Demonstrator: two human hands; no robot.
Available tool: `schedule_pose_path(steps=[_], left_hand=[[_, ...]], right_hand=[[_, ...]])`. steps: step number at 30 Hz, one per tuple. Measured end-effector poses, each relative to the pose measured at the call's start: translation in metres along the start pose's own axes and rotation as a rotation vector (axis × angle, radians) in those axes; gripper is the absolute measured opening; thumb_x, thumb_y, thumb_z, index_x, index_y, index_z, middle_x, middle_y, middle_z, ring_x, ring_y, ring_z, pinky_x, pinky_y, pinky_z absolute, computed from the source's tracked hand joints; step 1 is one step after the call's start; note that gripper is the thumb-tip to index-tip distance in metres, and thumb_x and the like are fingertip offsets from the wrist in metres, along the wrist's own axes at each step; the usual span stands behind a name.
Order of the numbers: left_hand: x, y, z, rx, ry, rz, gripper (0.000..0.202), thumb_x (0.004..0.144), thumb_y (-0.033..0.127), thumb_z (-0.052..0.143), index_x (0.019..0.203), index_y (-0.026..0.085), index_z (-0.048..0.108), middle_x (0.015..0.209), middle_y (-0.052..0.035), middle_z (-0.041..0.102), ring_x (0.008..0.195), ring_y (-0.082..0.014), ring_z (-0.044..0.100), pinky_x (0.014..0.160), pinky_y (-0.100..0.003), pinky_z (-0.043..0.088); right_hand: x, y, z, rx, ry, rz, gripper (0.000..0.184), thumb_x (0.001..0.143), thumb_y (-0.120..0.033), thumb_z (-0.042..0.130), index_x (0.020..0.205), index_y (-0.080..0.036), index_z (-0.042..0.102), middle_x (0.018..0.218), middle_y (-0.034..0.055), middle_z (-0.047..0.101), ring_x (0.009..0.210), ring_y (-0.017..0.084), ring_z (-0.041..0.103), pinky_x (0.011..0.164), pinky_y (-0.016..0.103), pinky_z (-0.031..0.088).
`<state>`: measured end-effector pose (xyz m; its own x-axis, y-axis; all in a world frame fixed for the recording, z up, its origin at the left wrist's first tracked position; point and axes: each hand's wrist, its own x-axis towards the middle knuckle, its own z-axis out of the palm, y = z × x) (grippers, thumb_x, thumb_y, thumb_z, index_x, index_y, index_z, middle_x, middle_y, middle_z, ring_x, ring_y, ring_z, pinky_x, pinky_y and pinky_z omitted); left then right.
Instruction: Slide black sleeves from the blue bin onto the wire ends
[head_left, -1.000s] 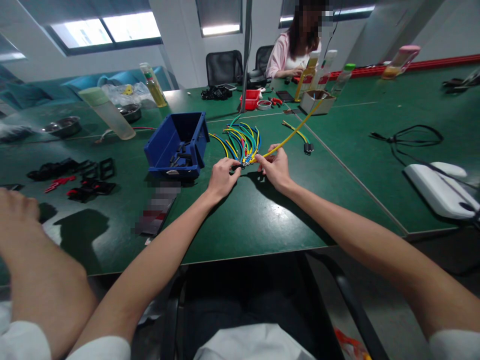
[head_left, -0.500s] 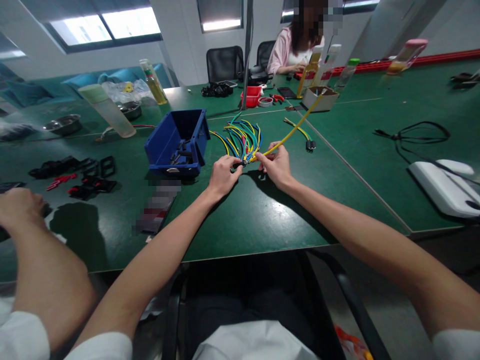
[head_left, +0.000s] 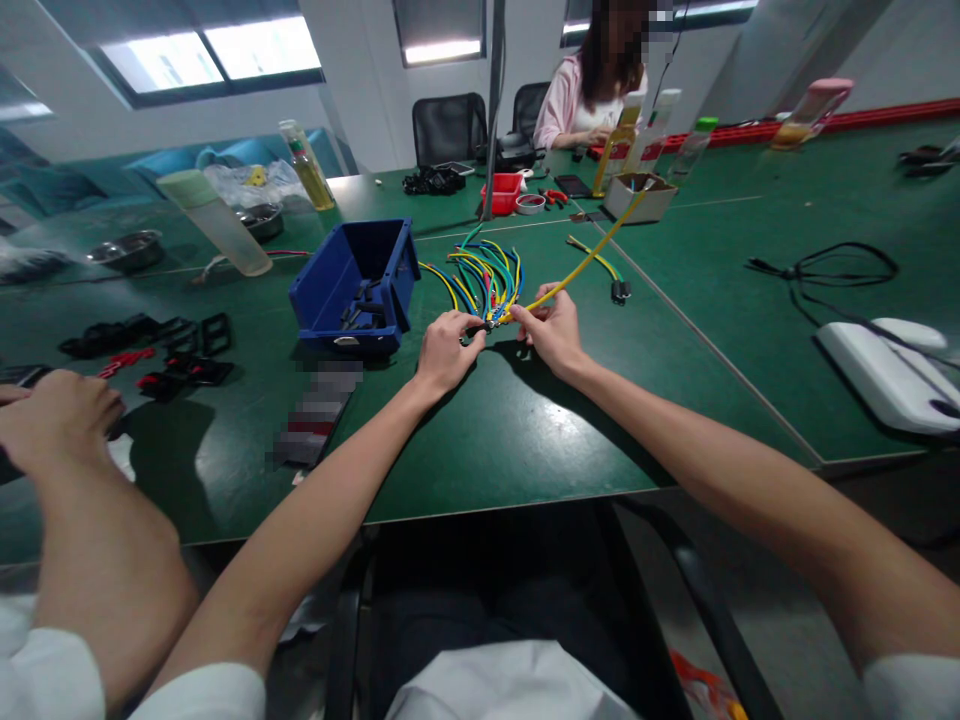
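Observation:
In the head view, my left hand (head_left: 452, 347) is closed in a pinch on a small black connector (head_left: 475, 329) at the near end of a bundle of wires. My right hand (head_left: 553, 330) is closed around a long yellow wire (head_left: 581, 268), close to that connector. From there the wire slants up to the right, its far end in front of a small box. Yellow, green and blue wires (head_left: 487, 265) fan out on the table just beyond my fingertips. The fingers hide the exact contact between wire and connector.
To the left stands a blue bin (head_left: 352, 290) with dark parts inside. Two black connectors with wires (head_left: 619, 290) lie to the right. Bottles and a small cardboard box (head_left: 641, 200) stand farther back. Another person's hand (head_left: 64, 420) is at the left edge; someone sits across.
My hands, the connector and the yellow wire stay practically where they were. At the left, the neighbouring person's hand has shifted a little to the right.

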<state>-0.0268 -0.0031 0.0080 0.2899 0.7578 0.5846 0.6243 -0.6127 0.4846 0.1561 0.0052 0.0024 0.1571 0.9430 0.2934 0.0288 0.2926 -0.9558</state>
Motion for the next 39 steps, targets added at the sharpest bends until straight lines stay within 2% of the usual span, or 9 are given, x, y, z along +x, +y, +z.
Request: schedule_pose_path(steps=[5, 14, 24, 39], left_hand=[[-0.0002, -0.0001, -0.0006, 0.014, 0.006, 0.005, 0.011, 0.082, 0.018, 0.064, 0.091, 0.018, 0.069, 0.09, -0.004, 0.069, 0.083, -0.016, 0.061, 0.078, -0.03, 0.051], [0.0007, 0.0029, -0.0023, -0.018, -0.005, -0.021, 0.01, 0.082, 0.017, 0.064, 0.09, 0.019, 0.069, 0.089, -0.0039, 0.069, 0.082, -0.0156, 0.061, 0.074, -0.029, 0.051], [0.0002, 0.0025, -0.0014, -0.02, 0.007, -0.002, 0.01, 0.081, 0.017, 0.064, 0.089, 0.018, 0.069, 0.09, -0.0042, 0.069, 0.083, -0.0157, 0.061, 0.073, -0.029, 0.05], [0.0014, 0.004, -0.0021, -0.059, 0.0, -0.023, 0.008, 0.081, 0.016, 0.064, 0.087, 0.018, 0.068, 0.084, -0.0027, 0.069, 0.076, -0.0144, 0.06, 0.072, -0.029, 0.05]], right_hand=[[0.0008, 0.0014, -0.0006, 0.019, -0.018, 0.003, 0.055, 0.068, -0.048, 0.075, 0.094, -0.026, 0.032, 0.062, -0.0074, 0.057, 0.041, 0.01, 0.053, 0.034, 0.019, 0.032], [0.0005, -0.0001, 0.0, 0.02, -0.033, 0.025, 0.058, 0.068, -0.051, 0.074, 0.094, -0.026, 0.03, 0.067, -0.0056, 0.058, 0.042, 0.009, 0.052, 0.035, 0.019, 0.034], [0.0008, 0.0006, -0.0003, 0.033, -0.034, 0.024, 0.055, 0.068, -0.048, 0.074, 0.094, -0.026, 0.031, 0.065, -0.0053, 0.061, 0.041, 0.009, 0.053, 0.034, 0.018, 0.033], [0.0002, -0.0017, 0.0009, 0.052, -0.021, 0.035, 0.055, 0.067, -0.046, 0.076, 0.093, -0.025, 0.031, 0.062, -0.0065, 0.057, 0.041, 0.009, 0.052, 0.033, 0.017, 0.032]])
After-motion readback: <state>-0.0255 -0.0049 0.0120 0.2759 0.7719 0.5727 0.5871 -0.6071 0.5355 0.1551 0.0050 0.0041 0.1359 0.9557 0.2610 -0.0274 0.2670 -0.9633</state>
